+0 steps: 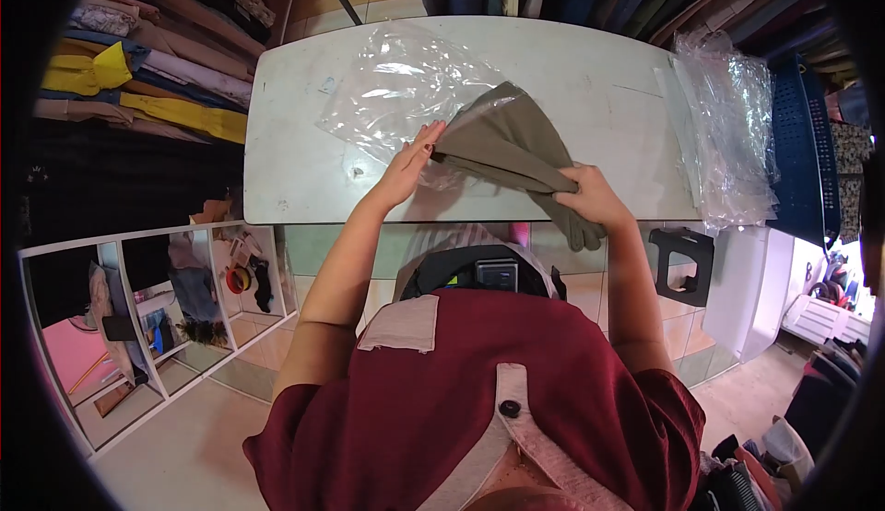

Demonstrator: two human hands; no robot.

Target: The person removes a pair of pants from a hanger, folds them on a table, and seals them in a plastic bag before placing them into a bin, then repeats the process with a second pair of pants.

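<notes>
An olive-green folded garment [512, 138] lies slantwise over the white table, its far end partly inside a clear plastic bag [396, 82]. My right hand [592, 196] grips the garment's near end, with the fingers wrapped round the cloth, and a loose part hangs past the table's front edge. At the bag's mouth, my left hand [406, 168] touches the garment's left corner and the plastic, its fingers stretched out. The bag spreads crumpled and transparent to the left of the garment.
On the right end of the white table [304, 170] lies a stack of clear plastic bags [728, 133]. A blue perforated basket [804, 152] stands beyond it. Folded clothes [166, 59] fill the left side, above a white shelf [166, 327]. Hanging clothes line the far side.
</notes>
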